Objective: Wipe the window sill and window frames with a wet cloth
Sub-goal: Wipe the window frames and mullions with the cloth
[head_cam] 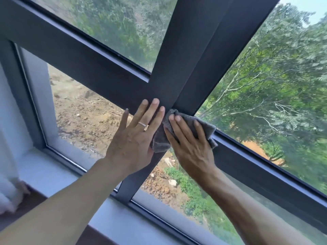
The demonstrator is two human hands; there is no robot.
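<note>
A dark grey window frame [109, 73] crosses the view, its upright and its horizontal bar meeting at the centre. My right hand [189, 145] presses a grey cloth [159, 142] flat against the frame just below that crossing, fingers straight on top of the cloth. My left hand [134, 137], wearing a ring, lies flat with spread fingers on the frame right beside the cloth, its fingertips on the upright. The pale window sill [53, 175] runs along the bottom left under both forearms.
Glass panes fill the gaps between the bars, with trees and bare earth outside. A white curtain [8, 174] hangs at the far left over the sill's end. A dark ledge edge [33, 200] borders the sill near me.
</note>
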